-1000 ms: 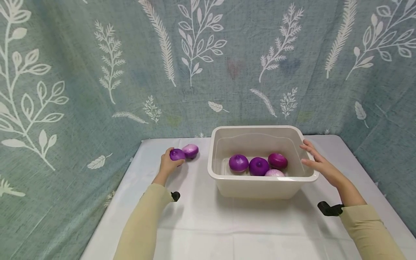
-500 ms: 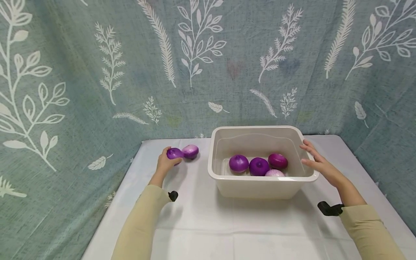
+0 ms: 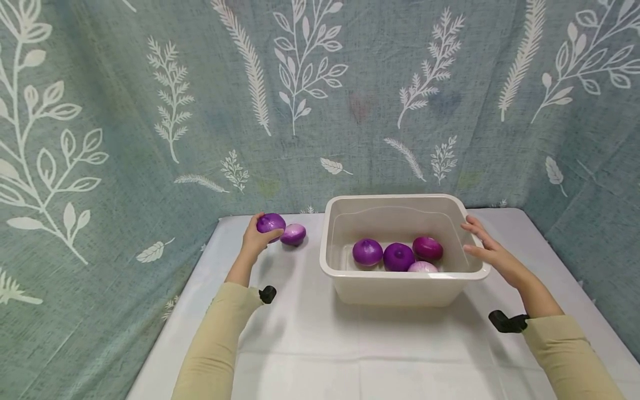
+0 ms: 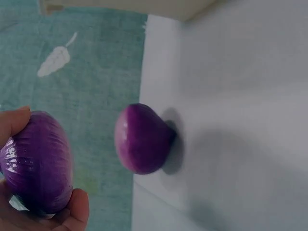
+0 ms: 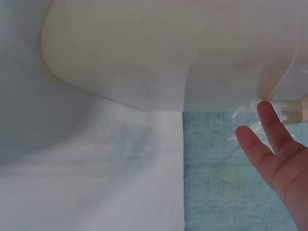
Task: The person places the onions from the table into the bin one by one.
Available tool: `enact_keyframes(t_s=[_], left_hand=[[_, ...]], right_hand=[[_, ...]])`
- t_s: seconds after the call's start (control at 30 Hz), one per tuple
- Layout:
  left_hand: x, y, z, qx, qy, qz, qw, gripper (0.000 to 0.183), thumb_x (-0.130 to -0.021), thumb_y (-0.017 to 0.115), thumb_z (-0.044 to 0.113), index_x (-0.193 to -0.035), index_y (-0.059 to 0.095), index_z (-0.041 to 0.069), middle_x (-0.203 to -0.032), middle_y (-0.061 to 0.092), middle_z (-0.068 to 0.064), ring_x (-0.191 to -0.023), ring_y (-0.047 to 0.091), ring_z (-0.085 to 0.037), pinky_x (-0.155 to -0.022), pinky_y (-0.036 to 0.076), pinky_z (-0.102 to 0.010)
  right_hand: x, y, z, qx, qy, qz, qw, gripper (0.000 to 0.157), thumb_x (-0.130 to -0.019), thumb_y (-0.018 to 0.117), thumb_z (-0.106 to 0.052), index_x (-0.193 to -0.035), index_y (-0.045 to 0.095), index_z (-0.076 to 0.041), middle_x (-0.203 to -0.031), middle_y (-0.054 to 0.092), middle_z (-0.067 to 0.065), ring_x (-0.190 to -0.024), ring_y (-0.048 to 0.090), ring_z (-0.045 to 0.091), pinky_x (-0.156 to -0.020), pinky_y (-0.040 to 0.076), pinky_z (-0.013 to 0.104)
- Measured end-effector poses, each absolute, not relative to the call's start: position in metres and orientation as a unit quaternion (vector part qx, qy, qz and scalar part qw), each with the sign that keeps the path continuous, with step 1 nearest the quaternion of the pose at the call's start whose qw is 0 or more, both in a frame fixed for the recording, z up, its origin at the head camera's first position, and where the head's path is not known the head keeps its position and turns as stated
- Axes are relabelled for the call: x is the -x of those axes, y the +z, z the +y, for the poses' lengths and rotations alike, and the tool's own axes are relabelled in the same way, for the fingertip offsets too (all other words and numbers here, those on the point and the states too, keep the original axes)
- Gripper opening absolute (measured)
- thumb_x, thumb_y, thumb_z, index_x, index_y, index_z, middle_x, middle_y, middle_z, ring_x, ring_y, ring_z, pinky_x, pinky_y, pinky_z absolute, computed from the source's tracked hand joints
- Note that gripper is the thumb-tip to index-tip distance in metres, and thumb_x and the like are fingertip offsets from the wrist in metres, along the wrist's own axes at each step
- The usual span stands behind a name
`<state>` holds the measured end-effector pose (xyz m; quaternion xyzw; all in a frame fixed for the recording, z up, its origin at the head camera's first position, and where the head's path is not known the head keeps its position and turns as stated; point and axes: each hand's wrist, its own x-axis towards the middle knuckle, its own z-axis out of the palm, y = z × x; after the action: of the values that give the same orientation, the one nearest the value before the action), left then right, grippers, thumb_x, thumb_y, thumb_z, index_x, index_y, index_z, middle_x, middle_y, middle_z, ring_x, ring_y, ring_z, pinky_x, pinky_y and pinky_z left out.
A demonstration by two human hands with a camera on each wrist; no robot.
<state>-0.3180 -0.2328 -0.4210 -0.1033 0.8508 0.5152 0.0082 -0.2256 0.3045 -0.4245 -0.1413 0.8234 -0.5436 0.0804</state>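
Observation:
My left hand (image 3: 254, 241) grips a purple onion (image 3: 271, 223) between thumb and fingers, held up above the tabletop at the back left. The left wrist view shows the glossy, ribbed side of this held onion (image 4: 41, 161). Just right of it, a second onion, paler on top (image 3: 293, 233), rests on the white cloth. On the right, my right hand (image 3: 492, 254) is at the right end of a cream plastic bin (image 3: 395, 291), its fingers spread by the rim. From the right wrist, two extended fingers (image 5: 262, 156) show close to the bin's outer wall (image 5: 125, 53).
Several onions lie inside the bin: purple ones (image 3: 399, 256) toward the front, a redder one (image 3: 428, 248) and a pale one (image 3: 423, 267) partly hidden by the front rim. A white cloth (image 3: 310, 344) covers the table. Green leaf-patterned fabric (image 3: 300, 161) hangs behind and at both sides.
My left hand first drew the onion slightly left, then raised it off the table, away from the second onion. The right hand and the bin have stayed in place.

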Motion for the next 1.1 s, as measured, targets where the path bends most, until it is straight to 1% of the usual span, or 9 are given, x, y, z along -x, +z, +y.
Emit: enact_keyframes(t_s=[0.2,0.47,0.73,0.93,1.1], left_hand=[[0.317,-0.399,-0.222,0.083,0.517,0.852,0.002,0.084,-0.079,0.07,0.031,-0.146,0.019,0.023,-0.148,0.023,-0.016,-0.129,0.032,-0.039,-0.092,0.044,-0.049],[0.312,-0.366,-0.206,0.024,0.517,0.856,-0.009,0.085,-0.079,0.07,0.036,-0.146,0.019,0.025,-0.148,0.023,-0.014,-0.129,0.033,-0.038,-0.093,0.042,-0.05],[0.306,-0.333,-0.18,-0.031,0.511,0.859,-0.028,0.085,-0.078,0.07,0.036,-0.146,0.021,0.024,-0.148,0.024,-0.013,-0.13,0.032,-0.036,-0.1,0.035,-0.051],[0.308,-0.317,-0.156,-0.059,0.507,0.859,-0.03,0.083,-0.078,0.071,0.037,-0.145,0.023,0.026,-0.147,0.028,-0.011,-0.129,0.035,-0.033,-0.1,0.036,-0.049],[0.31,-0.307,-0.134,-0.073,0.509,0.857,-0.026,0.085,-0.077,0.072,0.037,-0.145,0.023,0.025,-0.146,0.029,-0.011,-0.128,0.035,-0.033,-0.1,0.037,-0.048]], right_hand=[[0.226,-0.426,0.304,0.141,-0.543,0.824,0.079,0.064,-0.095,0.045,-0.022,-0.146,0.01,-0.006,-0.153,-0.016,0.001,-0.135,-0.018,0.04,-0.09,0.001,0.077],[0.225,-0.423,0.304,0.148,-0.545,0.822,0.074,0.064,-0.095,0.045,-0.019,-0.146,0.01,-0.005,-0.153,-0.015,0.003,-0.135,-0.018,0.039,-0.09,0.001,0.077],[0.224,-0.423,0.305,0.139,-0.543,0.825,0.077,0.064,-0.095,0.045,-0.019,-0.146,0.009,-0.005,-0.153,-0.015,0.004,-0.135,-0.018,0.039,-0.09,0.001,0.077],[0.224,-0.424,0.305,0.133,-0.541,0.827,0.073,0.065,-0.095,0.045,-0.018,-0.146,0.009,-0.004,-0.153,-0.016,0.006,-0.134,-0.018,0.042,-0.09,0.001,0.078],[0.225,-0.423,0.304,0.131,-0.54,0.828,0.074,0.064,-0.094,0.046,-0.017,-0.146,0.009,-0.004,-0.153,-0.015,0.007,-0.135,-0.017,0.042,-0.09,0.001,0.077]])
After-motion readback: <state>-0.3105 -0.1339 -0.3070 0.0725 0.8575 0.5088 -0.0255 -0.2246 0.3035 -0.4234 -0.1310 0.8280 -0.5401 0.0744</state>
